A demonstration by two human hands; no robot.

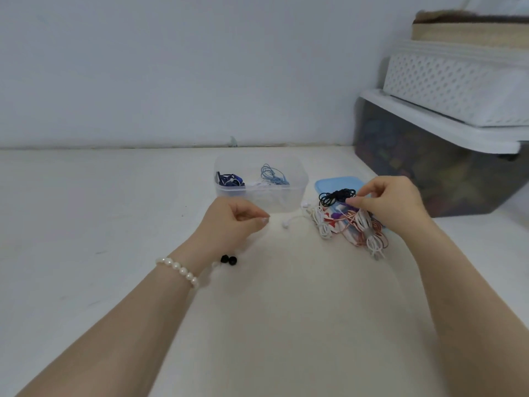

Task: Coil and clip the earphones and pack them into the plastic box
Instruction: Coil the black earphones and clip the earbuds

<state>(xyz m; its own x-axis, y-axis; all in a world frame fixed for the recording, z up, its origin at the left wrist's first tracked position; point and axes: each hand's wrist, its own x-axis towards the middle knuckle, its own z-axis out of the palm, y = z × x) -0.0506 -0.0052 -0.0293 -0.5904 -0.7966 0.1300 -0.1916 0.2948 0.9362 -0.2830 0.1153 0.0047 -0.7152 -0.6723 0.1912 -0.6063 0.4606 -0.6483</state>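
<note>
A clear plastic box [297, 179] stands at mid-table, holding a dark blue earphone coil [230, 180] and a light blue one [272, 176]. To its right a tangle of white and pink earphones [350, 227] lies on a blue lid [332, 183], with a black earphone coil [336, 196] on top. My right hand [392, 207] reaches over the pile and pinches at the black coil's right edge. My left hand [232, 222] hovers in front of the box with its fingers curled and nothing visible in it. A white earbud [286, 224] trails onto the table.
Two small black pieces [229, 259] lie by my left wrist. At the right, a dark storage bin [429, 173] with a white lid carries a white perforated basket [458, 81]. A wall runs along the back of the table.
</note>
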